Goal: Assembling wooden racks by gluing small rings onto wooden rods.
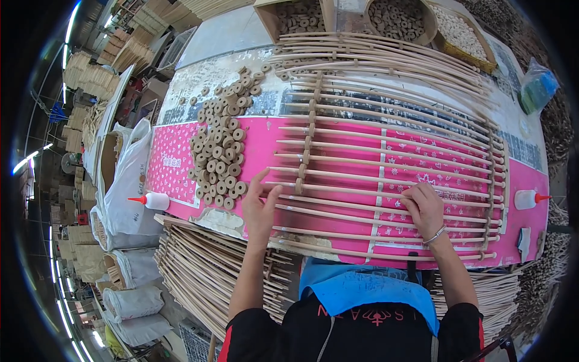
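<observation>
Long pale wooden rods lie side by side across the pink sheeted table. Several carry small wooden rings near their left ends, in a row running toward me. My left hand is at the left tips of the nearer rods, thumb and forefinger apart; I see nothing held between them. My right hand is closed over the middle of a nearer rod, its fingertips partly hidden. Beyond my left hand spreads a heap of loose wooden rings. A second row of rings joins the rods' right ends.
White bottles with red tips stand at the left and right table edges. More rods lie at the back, before a ring-filled box and a round tub. Bundled rods sit below the table's front left edge.
</observation>
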The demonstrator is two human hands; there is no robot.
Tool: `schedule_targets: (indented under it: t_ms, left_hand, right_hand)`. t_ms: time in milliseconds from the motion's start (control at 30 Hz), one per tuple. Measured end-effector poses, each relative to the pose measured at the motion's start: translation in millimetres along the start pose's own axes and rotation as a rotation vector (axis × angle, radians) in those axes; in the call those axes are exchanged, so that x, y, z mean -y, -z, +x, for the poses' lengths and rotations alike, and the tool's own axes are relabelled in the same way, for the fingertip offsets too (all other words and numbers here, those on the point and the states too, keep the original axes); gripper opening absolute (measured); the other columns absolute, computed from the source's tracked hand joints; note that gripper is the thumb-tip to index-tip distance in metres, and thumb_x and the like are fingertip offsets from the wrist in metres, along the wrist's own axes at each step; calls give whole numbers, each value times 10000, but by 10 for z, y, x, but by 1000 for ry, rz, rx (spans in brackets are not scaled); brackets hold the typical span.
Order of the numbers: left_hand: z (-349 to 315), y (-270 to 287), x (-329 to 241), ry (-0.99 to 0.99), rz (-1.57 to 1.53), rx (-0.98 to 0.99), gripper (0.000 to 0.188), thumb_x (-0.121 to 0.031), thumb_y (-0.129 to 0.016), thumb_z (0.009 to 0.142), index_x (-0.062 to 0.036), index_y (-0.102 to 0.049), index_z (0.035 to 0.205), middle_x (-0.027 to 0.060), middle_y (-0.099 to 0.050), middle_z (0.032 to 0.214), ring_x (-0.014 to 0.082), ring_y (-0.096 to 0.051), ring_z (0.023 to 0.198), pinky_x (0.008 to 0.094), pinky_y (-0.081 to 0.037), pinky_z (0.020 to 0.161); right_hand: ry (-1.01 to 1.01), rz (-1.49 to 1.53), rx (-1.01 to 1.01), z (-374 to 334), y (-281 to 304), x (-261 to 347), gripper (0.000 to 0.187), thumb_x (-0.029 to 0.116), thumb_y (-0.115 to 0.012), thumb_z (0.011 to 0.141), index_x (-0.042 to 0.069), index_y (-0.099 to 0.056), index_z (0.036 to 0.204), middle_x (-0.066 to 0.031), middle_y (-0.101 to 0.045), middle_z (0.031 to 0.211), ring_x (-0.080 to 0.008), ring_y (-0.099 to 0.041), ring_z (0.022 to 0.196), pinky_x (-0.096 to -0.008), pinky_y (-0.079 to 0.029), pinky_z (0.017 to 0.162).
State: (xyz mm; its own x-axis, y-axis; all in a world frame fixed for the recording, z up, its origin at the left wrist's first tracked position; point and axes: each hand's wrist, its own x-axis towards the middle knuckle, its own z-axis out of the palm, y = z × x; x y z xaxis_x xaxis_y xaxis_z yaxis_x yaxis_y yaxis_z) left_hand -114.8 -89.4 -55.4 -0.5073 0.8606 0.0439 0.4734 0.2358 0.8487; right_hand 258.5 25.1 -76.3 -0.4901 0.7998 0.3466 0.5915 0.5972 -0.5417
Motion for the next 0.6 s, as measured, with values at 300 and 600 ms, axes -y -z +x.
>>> schedule_targets:
  t_ms: [300, 600]
  left_hand:
    - [176, 482, 360, -167, 489, -208, 415, -110, -779, 829, -77, -680, 1231, 90, -652, 1148, 326, -620, 1043, 431, -481, 902]
    - [106, 615, 526, -157, 594, -86, 486, -76, -803, 779, -91, -669, 1246, 100, -617, 1152, 309, -617, 1008, 425, -489, 872]
  right_hand:
    - [59, -152, -66, 54, 14, 54, 161, 147, -783, 830, 61, -697, 935, -75, -612, 891, -276, -600, 879, -405, -454, 773]
    - [116, -43, 55, -141, 35, 186, 199, 127, -793, 789, 55, -703, 951, -89, -633, 926, -298, -594, 885, -426, -444, 793]
